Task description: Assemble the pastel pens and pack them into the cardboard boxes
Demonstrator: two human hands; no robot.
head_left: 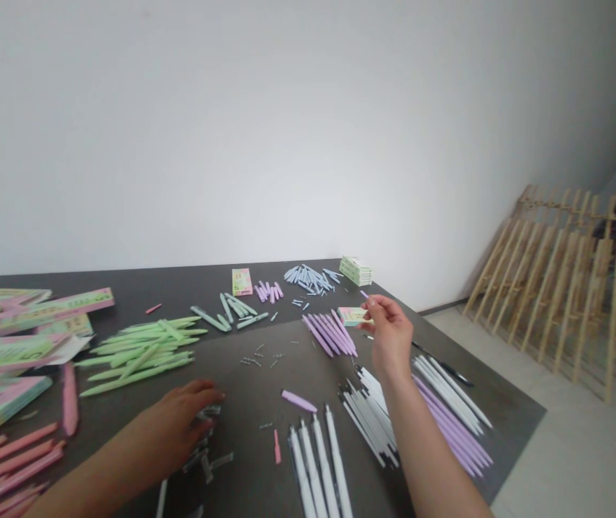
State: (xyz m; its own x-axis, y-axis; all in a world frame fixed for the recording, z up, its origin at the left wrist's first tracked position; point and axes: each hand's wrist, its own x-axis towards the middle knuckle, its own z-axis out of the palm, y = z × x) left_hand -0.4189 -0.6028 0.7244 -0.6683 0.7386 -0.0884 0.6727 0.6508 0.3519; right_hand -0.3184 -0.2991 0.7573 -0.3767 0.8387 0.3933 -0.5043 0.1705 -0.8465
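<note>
My right hand (388,332) is raised over the dark table (178,288), its fingers pinched on a thin purple pen part (365,294) near a small pastel box (352,316). Purple pen barrels (329,333) lie just left of it. My left hand (178,424) rests palm down on a heap of small grey clips (208,453), fingers curled over them. A purple cap (298,401) and white pens (319,467) lie between my arms.
Green pen barrels (143,349) and pink barrels (6,467) cover the left side beside flat pastel boxes (11,338). White and purple pens (448,410) lie at the right edge. Wooden easels (567,302) lean on the wall beyond the table.
</note>
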